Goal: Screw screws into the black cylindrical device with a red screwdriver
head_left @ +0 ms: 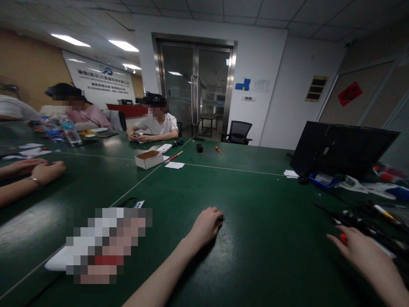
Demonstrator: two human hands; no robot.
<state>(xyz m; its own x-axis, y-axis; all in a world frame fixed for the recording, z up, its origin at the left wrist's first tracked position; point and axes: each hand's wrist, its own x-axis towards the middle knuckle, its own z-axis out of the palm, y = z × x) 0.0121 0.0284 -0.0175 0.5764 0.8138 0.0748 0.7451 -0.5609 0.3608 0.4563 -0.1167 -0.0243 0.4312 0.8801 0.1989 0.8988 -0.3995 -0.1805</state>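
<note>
My left hand (206,222) rests on the green tabletop with its fingers curled. A small black object (221,218) shows at its fingertips, too little of it to name. At the right, my right hand (364,251) reaches over a cluster of black cables and tools (354,219). Its thumb stands apart from the fingers, and a red piece (344,238), perhaps a handle, shows between them. Whether the hand touches that piece cannot be made out.
A monitor (338,149) and a blue tray (324,181) stand at the right. A white box (149,159), a red pencil-like stick (175,156), a black block (200,148) and an orange screwdriver (217,149) lie farther back. Other people sit at the left and far side.
</note>
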